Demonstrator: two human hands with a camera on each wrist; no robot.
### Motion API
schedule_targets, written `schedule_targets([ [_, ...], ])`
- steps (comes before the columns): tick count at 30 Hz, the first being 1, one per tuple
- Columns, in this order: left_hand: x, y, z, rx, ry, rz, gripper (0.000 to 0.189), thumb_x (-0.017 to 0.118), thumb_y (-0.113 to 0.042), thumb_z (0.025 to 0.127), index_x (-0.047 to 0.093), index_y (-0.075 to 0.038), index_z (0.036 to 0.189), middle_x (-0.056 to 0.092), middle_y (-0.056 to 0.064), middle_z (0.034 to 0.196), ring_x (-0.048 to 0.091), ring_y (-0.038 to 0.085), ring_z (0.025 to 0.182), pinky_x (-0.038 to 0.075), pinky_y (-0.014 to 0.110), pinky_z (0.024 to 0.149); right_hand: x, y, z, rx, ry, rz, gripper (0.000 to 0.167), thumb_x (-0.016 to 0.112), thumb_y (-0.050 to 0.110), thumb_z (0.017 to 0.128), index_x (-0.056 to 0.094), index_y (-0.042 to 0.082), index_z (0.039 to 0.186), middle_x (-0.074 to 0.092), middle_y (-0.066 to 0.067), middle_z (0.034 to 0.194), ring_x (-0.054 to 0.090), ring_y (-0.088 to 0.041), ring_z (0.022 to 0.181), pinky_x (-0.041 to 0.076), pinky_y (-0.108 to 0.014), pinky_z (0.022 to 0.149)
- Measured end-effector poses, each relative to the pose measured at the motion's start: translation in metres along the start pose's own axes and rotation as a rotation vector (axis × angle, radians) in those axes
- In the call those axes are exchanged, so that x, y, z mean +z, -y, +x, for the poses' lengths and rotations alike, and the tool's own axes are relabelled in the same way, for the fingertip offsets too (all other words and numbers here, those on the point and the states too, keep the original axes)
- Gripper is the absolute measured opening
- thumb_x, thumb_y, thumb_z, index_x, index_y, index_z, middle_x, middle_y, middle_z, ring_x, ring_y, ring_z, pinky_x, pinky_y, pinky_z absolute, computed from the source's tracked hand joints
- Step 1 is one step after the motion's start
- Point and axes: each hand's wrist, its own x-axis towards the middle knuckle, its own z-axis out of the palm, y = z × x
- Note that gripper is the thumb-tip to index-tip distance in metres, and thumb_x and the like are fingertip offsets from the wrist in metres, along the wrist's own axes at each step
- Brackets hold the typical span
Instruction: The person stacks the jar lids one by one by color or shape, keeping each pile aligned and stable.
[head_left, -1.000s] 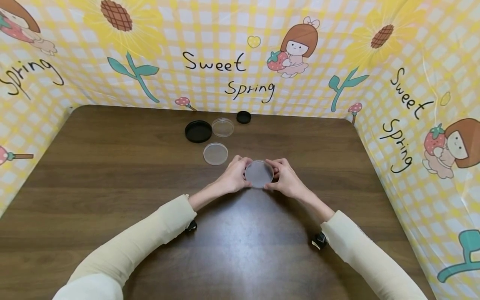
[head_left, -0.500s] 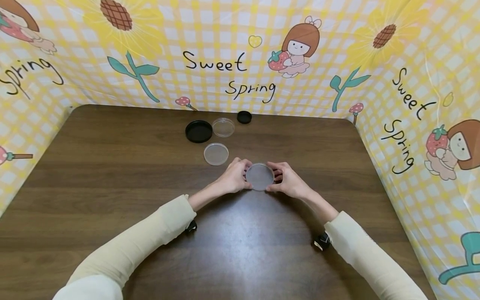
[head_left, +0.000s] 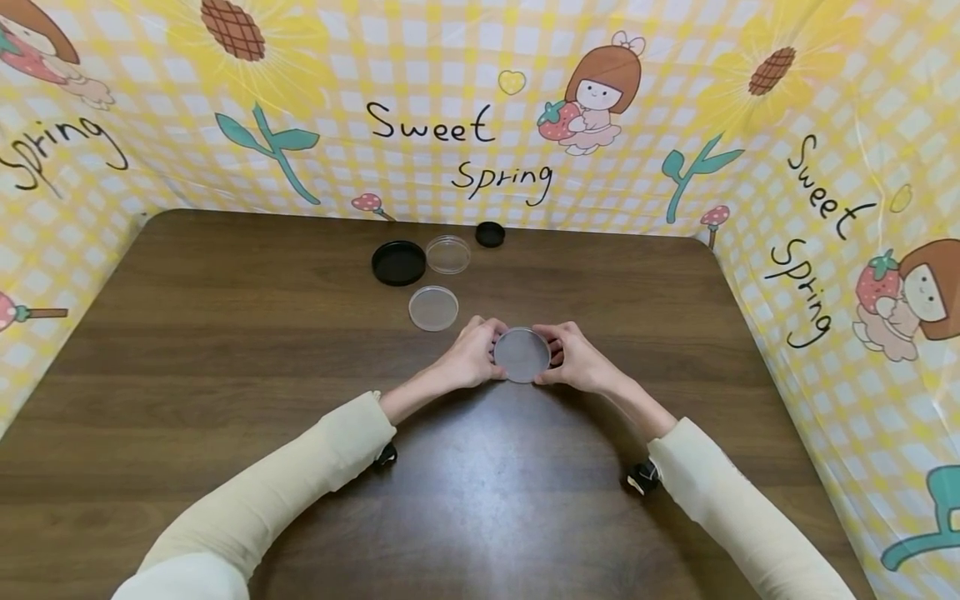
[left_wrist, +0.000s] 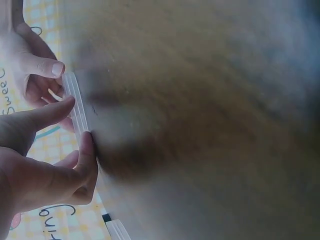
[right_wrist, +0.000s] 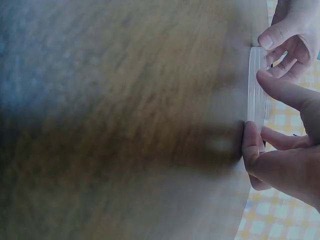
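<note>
In the head view a clear, round petri dish point(head_left: 522, 355) lies level between my two hands at the middle of the table. My left hand point(head_left: 476, 353) grips its left rim with thumb and fingertips, and my right hand point(head_left: 576, 358) grips the right rim the same way. From the left wrist the dish point(left_wrist: 77, 102) appears edge-on, low against the tabletop, with ridged lines along its side. The right wrist view also shows the dish point(right_wrist: 256, 85) edge-on, with both thumbs touching the near side. Whether it touches the table I cannot tell.
Behind my left hand lies another clear dish point(head_left: 432, 308). Farther back stand a large black dish point(head_left: 398, 263), a clear dish point(head_left: 447, 255) close beside it and a small black dish point(head_left: 490, 235). A yellow checked cloth point(head_left: 330, 75) walls the wooden table point(head_left: 187, 333).
Both hands have shifted slightly toward me with the petri dish between them. The other dishes stay where they were on the table.
</note>
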Motion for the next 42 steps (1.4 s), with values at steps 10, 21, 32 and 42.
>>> schedule_targets([
  [10, -0.002, 0.0, -0.001, 0.011, 0.012, -0.039, 0.06, 0.083, 0.001, 0.071, 0.054, 0.005, 0.123, 0.048, 0.018, 0.112, 0.05, 0.026, 0.104, 0.051, 0.023, 0.082, 0.0, -0.001, 0.0, -0.037, -0.004, -0.001, 0.079, 0.082, -0.001, 0.073, 0.04, -0.009, 0.14, 0.037, -0.025, 0.121, 0.05, -0.033, 0.106, 0.052, -0.036, 0.085],
  [21, -0.004, 0.004, -0.006, 0.051, 0.015, -0.062, 0.062, 0.08, -0.001, 0.074, 0.052, 0.011, 0.127, 0.047, 0.02, 0.111, 0.053, 0.026, 0.1, 0.051, 0.022, 0.082, 0.0, -0.003, -0.001, -0.067, -0.031, -0.007, 0.083, 0.082, -0.001, 0.073, 0.036, -0.011, 0.141, 0.038, -0.027, 0.12, 0.047, -0.036, 0.107, 0.052, -0.039, 0.084],
  [32, -0.016, 0.015, -0.015, 0.087, -0.015, -0.115, 0.056, 0.076, -0.004, 0.078, 0.053, 0.009, 0.128, 0.053, 0.02, 0.112, 0.053, 0.029, 0.101, 0.051, 0.029, 0.087, -0.002, 0.001, 0.002, -0.084, -0.066, 0.005, 0.076, 0.078, 0.003, 0.078, 0.035, -0.012, 0.14, 0.041, -0.027, 0.118, 0.052, -0.037, 0.102, 0.052, -0.041, 0.083],
  [42, -0.032, 0.019, -0.029, 0.076, -0.096, -0.117, 0.053, 0.074, -0.004, 0.082, 0.053, 0.006, 0.13, 0.054, 0.022, 0.114, 0.055, 0.031, 0.102, 0.05, 0.037, 0.09, 0.0, 0.013, 0.014, 0.014, -0.119, -0.106, 0.073, 0.07, 0.022, 0.088, 0.033, -0.002, 0.146, 0.042, -0.022, 0.122, 0.041, -0.037, 0.109, 0.038, -0.048, 0.089],
])
